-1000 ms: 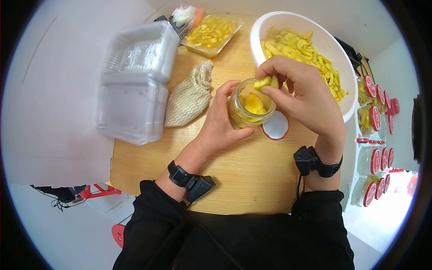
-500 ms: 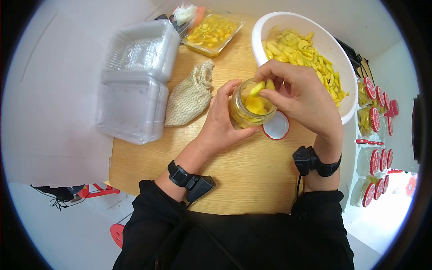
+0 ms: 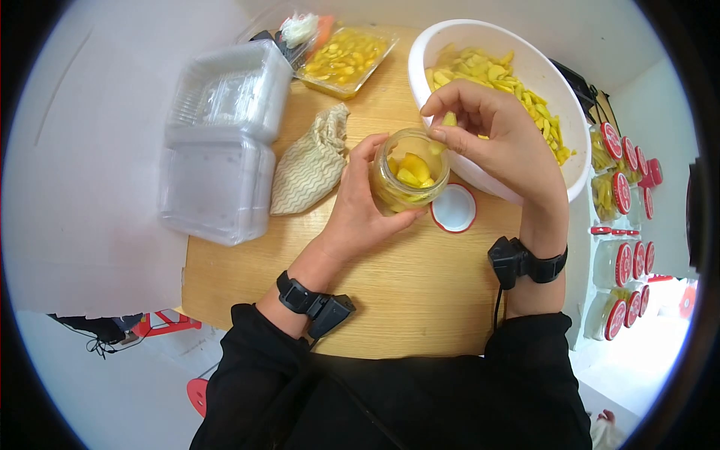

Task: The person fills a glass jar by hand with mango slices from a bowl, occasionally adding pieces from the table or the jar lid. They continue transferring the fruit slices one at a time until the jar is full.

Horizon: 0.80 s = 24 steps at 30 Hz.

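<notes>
My left hand (image 3: 364,199) is wrapped round a glass jar (image 3: 390,196), tilted with its mouth up, and yellow slices (image 3: 412,171) lie inside it. Just right of the jar's rim, my right hand (image 3: 495,135) pinches a yellow slice (image 3: 450,119) between thumb and fingers. Behind that hand is a large white basin (image 3: 425,46) holding many yellow slices (image 3: 487,69). A white lid with a red edge (image 3: 454,208) lies on the wooden table (image 3: 390,300), beside the jar.
Stacked clear plastic containers (image 3: 217,184) stand at left, near a patterned cloth bag (image 3: 309,169). A clear tray of yellow slices (image 3: 345,60) sits at the back. Red-lidded jars (image 3: 624,264) line the right side. Black devices are strapped to both wrists.
My right hand has lifted slightly up and away from the jar mouth. The slice seen over the opening is no longer there, and more of the jar's inside shows.
</notes>
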Each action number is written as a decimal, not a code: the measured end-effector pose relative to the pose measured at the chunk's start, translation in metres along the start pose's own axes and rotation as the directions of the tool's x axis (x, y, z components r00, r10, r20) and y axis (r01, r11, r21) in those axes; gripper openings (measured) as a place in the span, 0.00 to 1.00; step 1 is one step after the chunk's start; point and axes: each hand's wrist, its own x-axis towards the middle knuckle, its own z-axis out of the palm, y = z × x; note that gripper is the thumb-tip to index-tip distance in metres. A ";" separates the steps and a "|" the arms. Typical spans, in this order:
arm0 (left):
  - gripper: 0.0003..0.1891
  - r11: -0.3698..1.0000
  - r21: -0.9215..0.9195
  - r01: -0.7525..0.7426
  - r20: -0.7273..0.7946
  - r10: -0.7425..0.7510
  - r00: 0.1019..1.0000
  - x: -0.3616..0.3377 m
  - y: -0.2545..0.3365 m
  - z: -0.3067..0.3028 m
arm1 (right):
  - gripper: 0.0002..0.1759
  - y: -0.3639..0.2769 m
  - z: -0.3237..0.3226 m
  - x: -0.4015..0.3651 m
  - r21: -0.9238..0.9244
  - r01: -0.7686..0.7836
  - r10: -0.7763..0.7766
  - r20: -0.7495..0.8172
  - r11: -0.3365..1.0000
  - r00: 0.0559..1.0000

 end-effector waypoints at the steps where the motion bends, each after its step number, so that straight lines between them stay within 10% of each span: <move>1: 0.53 1.000 -0.006 0.005 -0.010 -0.005 1.000 0.000 -0.001 0.001 | 0.10 0.004 0.001 0.000 0.019 0.030 -0.029 -0.042 0.999 0.999; 11: 0.54 0.998 -0.020 0.054 -0.060 -0.055 0.997 0.000 -0.005 0.000 | 0.16 0.008 -0.003 0.001 0.254 0.120 -0.096 -0.103 0.960 0.990; 24: 0.54 0.996 -0.024 0.081 -0.048 -0.082 0.995 0.001 -0.004 0.000 | 0.17 0.005 0.014 0.001 0.120 0.177 -0.170 -0.061 0.977 0.984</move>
